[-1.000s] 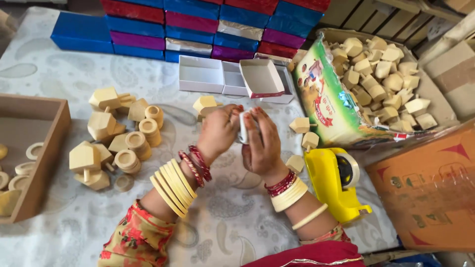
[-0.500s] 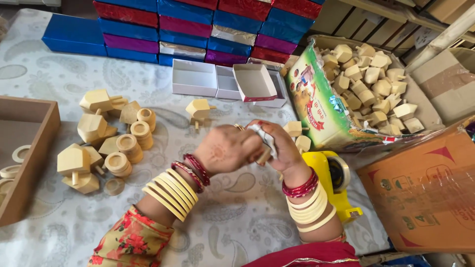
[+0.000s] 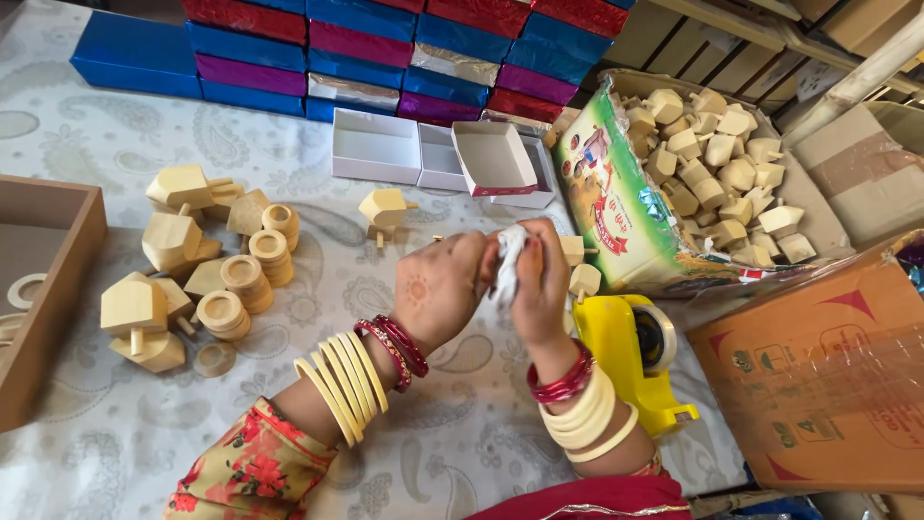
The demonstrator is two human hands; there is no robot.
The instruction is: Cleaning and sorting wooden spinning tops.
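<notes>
My left hand [image 3: 439,291] and my right hand [image 3: 541,287] meet over the middle of the table, both pinching a small white wad of paper or cloth [image 3: 507,260] between their fingers. What it wraps is hidden. A single pale wooden top [image 3: 385,209] lies just beyond my left hand. A pile of wooden tops and rings [image 3: 197,265] sits to the left. Small wooden pieces [image 3: 580,279] lie beside my right hand.
Open white boxes [image 3: 438,157] stand ahead, with stacked blue, purple and red boxes [image 3: 366,48] behind. A carton of wooden tops [image 3: 712,154] is at right, a yellow tape dispenser [image 3: 635,356] by my right wrist, a brown tray [image 3: 38,289] at left, a cardboard box [image 3: 818,376] at lower right.
Both hands have come closer together and slightly nearer me, still working the white wad. The view shifted a little; the wooden pieces have not moved.
</notes>
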